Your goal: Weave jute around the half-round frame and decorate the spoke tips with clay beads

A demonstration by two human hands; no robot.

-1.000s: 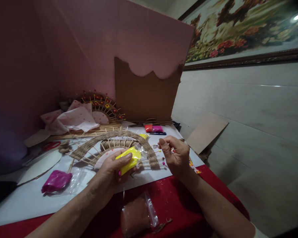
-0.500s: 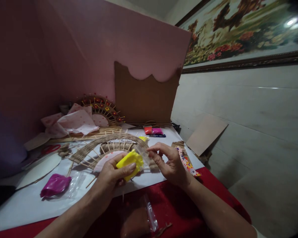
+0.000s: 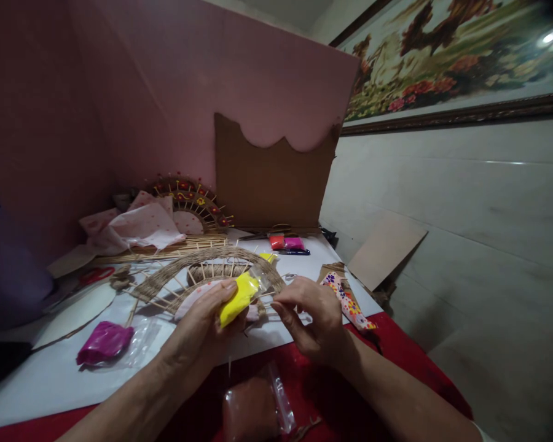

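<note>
Beside the left hand [image 3: 206, 314] clasping a yellow packet [image 3: 239, 299], the right hand [image 3: 317, 316], grip unclear, has lowered.

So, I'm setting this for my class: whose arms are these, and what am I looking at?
There is no machine: this is one person working bare-handed, and every picture comes from a camera worn on the head, looking forward and down. The left hand holds a yellow packet; the right hand is close beside it, and whether it holds anything is unclear. Just beyond is a woven arch, over a white sheet. A magenta packet lies to the left, and a brown packet rests nearer, on red cloth.
</note>
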